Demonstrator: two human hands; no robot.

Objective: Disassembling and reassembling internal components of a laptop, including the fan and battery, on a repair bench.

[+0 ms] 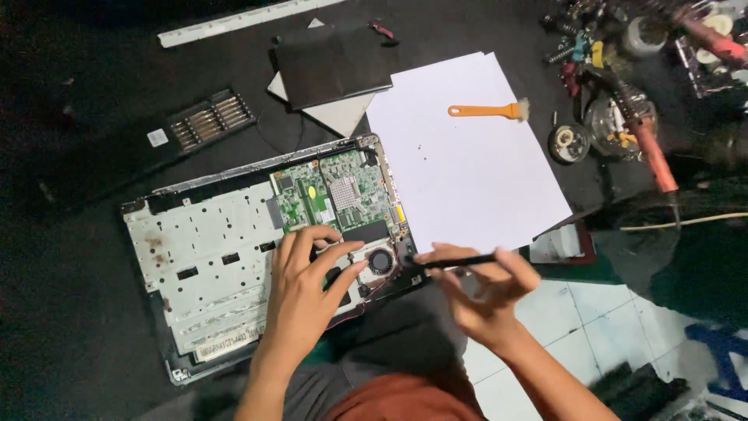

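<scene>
Unit under work: an opened laptop (234, 265) lies on a dark work surface (70, 312), its cover off, so the metal inner plate (202, 257) and the green circuit board (331, 195) are exposed.
Cooling fan: a small round fan (380, 260) sits at the near right corner of the laptop, seated in place as far as can be seen.
Left hand: the left hand (304, 288) rests flat on the laptop just beside the fan, fingers spread, thumb tip reaching toward the fan's edge.
Right hand: the right hand (483, 292) pinches a slim black tool (452, 262) between thumb and fingertips; the tool's tip lies at the laptop's corner next to the fan (whether it sits on a screw cannot be told).
Done, by judgement: the case is open and the internals are bared.
Left, by judgement: board and fan remain mounted; no loose parts are laid out apart from a few small specks on the white paper (467, 156).
Nearby items: an orange-handled brush (487, 111) lies on the paper; a case of driver bits (210, 121) stands open beyond the laptop; a dark flat panel (331, 66) lies further back.
Clutter: assorted tools are heaped at the far right (too blurred to itemise).
</scene>
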